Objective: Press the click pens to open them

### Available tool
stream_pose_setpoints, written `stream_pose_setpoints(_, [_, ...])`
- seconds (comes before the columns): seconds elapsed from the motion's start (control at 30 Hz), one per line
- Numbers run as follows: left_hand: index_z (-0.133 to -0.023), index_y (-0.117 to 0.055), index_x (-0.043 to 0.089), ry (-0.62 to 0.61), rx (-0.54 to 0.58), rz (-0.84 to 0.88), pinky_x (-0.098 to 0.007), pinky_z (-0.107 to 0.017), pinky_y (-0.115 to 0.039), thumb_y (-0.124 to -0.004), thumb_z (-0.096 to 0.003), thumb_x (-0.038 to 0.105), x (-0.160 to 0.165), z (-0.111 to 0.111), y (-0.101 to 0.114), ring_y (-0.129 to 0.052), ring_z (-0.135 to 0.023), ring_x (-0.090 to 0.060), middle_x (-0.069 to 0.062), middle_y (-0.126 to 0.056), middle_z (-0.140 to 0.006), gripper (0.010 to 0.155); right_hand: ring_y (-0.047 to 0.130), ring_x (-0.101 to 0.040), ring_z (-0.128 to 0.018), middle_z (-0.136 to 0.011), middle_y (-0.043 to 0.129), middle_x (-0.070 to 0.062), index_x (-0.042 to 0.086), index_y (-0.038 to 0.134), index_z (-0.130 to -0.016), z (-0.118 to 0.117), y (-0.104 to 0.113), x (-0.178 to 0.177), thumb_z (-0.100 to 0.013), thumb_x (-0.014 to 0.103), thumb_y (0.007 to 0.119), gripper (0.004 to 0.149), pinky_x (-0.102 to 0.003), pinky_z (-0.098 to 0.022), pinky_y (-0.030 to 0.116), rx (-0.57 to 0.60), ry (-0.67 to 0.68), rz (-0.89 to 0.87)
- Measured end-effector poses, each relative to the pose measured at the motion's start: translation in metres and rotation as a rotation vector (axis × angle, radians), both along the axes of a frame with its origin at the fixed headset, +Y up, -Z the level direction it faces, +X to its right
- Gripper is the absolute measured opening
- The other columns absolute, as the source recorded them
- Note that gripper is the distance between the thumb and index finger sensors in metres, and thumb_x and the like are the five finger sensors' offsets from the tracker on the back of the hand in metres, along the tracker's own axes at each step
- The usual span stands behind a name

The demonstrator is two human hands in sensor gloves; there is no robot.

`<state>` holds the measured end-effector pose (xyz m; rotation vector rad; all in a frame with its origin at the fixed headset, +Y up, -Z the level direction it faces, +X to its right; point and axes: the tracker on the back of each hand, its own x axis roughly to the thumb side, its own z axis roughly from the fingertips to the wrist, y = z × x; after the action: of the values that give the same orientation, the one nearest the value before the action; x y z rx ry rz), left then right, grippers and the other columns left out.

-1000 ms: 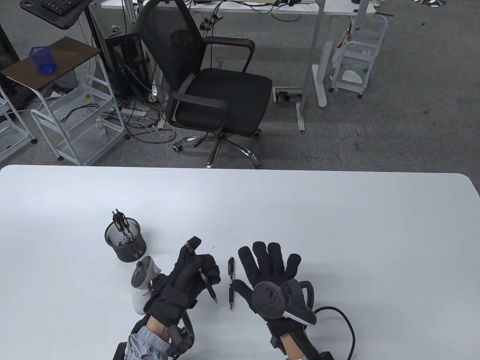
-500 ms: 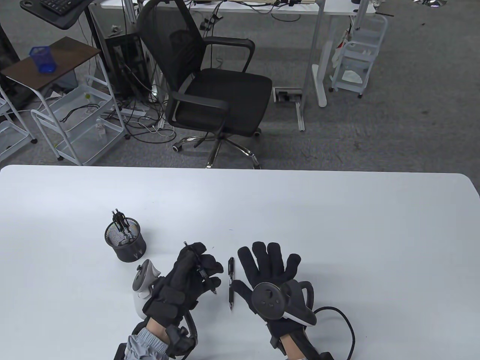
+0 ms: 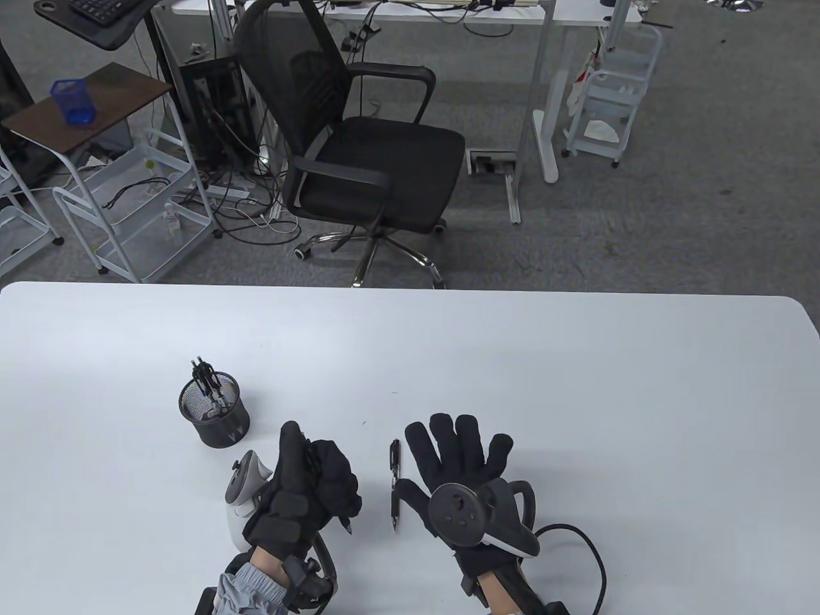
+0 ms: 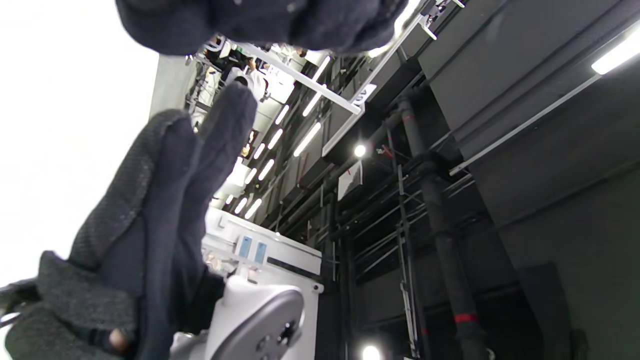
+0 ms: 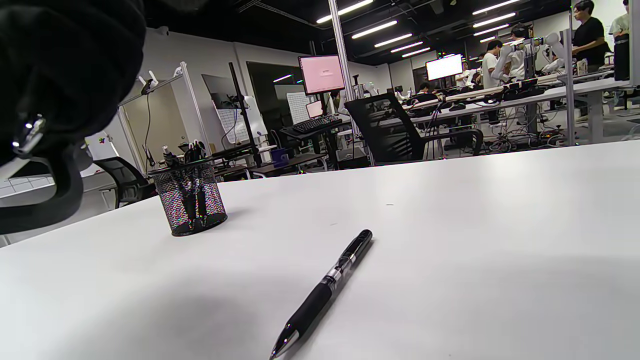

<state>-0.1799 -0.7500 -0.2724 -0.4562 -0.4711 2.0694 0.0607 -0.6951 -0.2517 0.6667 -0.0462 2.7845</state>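
My left hand [image 3: 314,480] is curled into a fist around a black click pen; only the pen's tip [image 3: 349,529] sticks out below the fist, and the thumb stands up over the top end. My right hand [image 3: 464,458] lies flat on the white table [image 3: 576,397] with its fingers spread, holding nothing. A second black click pen [image 3: 394,483] lies on the table between the hands, just left of the right thumb; it also shows in the right wrist view [image 5: 325,290]. A black mesh pen cup [image 3: 213,413] with several pens stands left of the left hand.
The mesh cup also shows in the right wrist view [image 5: 190,200]. A black cable [image 3: 592,564] loops from the right wrist across the table's near right. An office chair [image 3: 359,147] stands beyond the table's far edge.
My left hand has rolled over and closed into a fist around its pen, drawing back toward me; the pen went from plainly visible to mostly hidden. The right hand and the lying pen have not moved.
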Motion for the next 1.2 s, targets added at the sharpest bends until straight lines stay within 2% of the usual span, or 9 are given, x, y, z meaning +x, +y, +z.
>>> stream_pose_setpoints(0.4, [-0.074, -0.075, 0.029, 0.017, -0.001, 0.027, -0.035, -0.047, -0.086, -0.024, -0.0674, 0.072, 0.0005, 0.0014, 0.0002, -0.086, -0.042, -0.008, 0.012, -0.084, -0.049, 0.068, 0.013, -0.062, -0.109, -0.127, 0.016, -0.030, 0.014, 0.023, -0.124, 0.0002, 0.0000, -0.0008, -0.068, 0.050, 0.051, 0.072, -0.083, -0.061, 0.004, 0.000, 0.000, 0.003])
stream_pose_setpoints(1.2, [-0.073, -0.076, 0.029, -0.006, -0.011, 0.016, -0.035, -0.046, -0.086, -0.025, -0.0678, 0.069, 0.0037, 0.0015, -0.0023, -0.086, -0.040, -0.008, 0.012, -0.083, -0.048, 0.065, 0.013, -0.062, -0.109, -0.126, 0.016, -0.031, 0.014, 0.023, -0.124, 0.0005, 0.0006, -0.0013, -0.068, 0.050, 0.051, 0.072, -0.083, -0.061, 0.004, 0.002, 0.001, 0.002])
